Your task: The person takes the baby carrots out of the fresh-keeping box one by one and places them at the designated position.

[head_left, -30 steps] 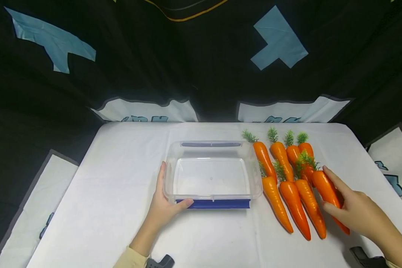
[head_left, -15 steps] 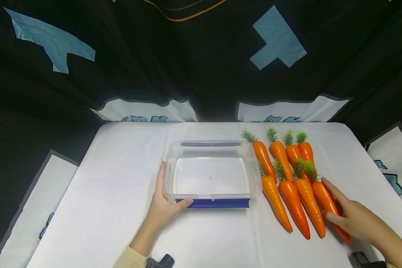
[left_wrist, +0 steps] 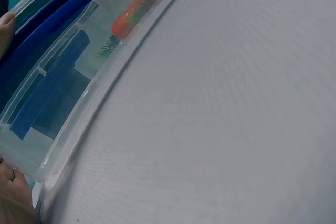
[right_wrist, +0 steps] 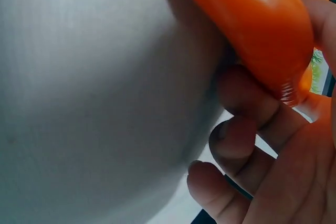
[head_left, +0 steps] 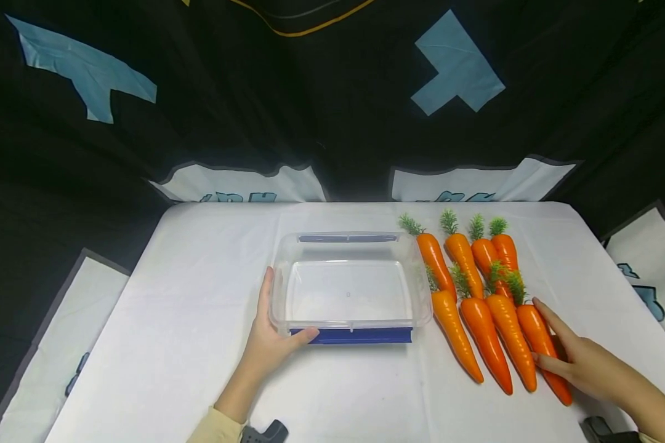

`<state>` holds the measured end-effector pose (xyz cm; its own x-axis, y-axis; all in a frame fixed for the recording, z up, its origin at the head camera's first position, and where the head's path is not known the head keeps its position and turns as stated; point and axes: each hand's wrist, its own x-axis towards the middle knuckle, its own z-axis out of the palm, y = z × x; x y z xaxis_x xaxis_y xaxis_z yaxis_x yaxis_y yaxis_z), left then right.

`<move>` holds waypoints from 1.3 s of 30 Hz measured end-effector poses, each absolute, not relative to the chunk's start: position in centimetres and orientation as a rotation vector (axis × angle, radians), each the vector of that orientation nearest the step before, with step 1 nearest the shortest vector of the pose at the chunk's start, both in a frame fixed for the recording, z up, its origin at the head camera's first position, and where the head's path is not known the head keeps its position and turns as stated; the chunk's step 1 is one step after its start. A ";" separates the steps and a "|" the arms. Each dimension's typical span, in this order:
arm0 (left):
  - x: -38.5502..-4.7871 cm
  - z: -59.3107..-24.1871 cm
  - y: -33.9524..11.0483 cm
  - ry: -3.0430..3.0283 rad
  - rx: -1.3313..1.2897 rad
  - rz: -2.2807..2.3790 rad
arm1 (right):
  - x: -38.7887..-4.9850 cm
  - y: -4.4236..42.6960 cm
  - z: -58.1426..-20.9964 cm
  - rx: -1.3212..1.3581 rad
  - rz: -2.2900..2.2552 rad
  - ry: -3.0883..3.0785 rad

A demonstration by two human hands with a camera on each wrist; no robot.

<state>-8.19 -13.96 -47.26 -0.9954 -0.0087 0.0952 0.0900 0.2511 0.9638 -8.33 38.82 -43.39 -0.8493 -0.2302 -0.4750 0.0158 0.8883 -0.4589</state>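
Note:
A clear plastic food container (head_left: 354, 325) with blue latches sits mid-table. My left hand (head_left: 273, 341) holds its front left corner, fingers along the side wall and thumb over the front blue latch. To the right of the container lie several orange carrots (head_left: 447, 335) with green tops, in two rows. My right hand (head_left: 592, 367) grips the rightmost carrot (head_left: 536, 329) of the front row between thumb and fingers; this carrot (right_wrist: 257, 19) appears close up in the right wrist view. Most of the left fingers are hidden behind the container in the left wrist view.
A white cloth covers the table (head_left: 199, 277), whose back edge meets a black curtain (head_left: 321, 111) with pale blue shapes. Dark wrist devices (head_left: 266, 434) show at the front edge.
My right hand has moved toward the front with its carrot, lowering it beside the front row. The carrot's tip has shifted slightly left since half a second ago. The left hand and container stay still.

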 end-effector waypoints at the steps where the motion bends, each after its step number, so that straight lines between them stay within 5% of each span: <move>1: -8.2 -47.3 -14.0 -2.419 -0.078 -1.875 | -8.3 38.8 -43.4 -0.153 -0.624 2.513; 39: -8.0 -47.1 -13.9 -2.442 -0.079 -1.844 | -8.9 36.6 -40.7 -0.009 -0.221 2.782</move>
<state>-8.02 -13.92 -47.13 -0.9954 -0.0074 0.0953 0.0897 0.2738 0.9576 -8.92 36.61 -40.68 -0.9392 -0.0337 -0.3417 0.0207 0.9878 -0.1544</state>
